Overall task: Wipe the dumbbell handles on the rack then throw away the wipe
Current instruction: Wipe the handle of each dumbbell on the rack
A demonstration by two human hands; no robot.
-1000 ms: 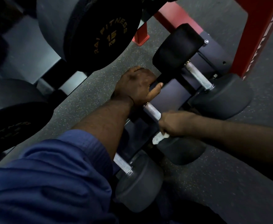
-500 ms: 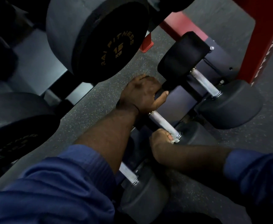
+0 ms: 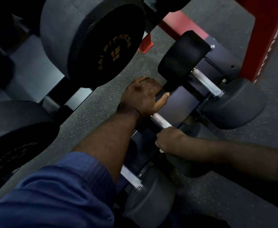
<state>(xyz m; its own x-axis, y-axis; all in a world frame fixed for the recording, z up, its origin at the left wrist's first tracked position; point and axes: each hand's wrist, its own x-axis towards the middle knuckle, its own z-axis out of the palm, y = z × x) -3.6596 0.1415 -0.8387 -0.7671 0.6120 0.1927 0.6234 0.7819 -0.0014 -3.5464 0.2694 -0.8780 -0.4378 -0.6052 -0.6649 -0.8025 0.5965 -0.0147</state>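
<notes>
Item count, as I see it: three dumbbells [image 3: 233,102] on the low rack [image 3: 182,102], two larger ones [image 3: 92,40] above, two hands. Middle handle [image 3: 159,120], bare grey metal: left hand [image 3: 141,97] grips its far black head, right hand [image 3: 169,140] is curled round its near end. Wipe [image 3: 160,151] mostly hidden in that fist, one white scrap showing.

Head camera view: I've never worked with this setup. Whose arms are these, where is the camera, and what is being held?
There is no machine here. A person wears one camera on the head, looking down at their own two arms. The left hand grips one head of the middle dumbbell of three lying on a low rack. The right hand is curled round its metal handle with a white wipe; only a scrap of it shows under the fist. A bigger dumbbell marked 15 kg sits higher up, and a red frame stands at the right.
</notes>
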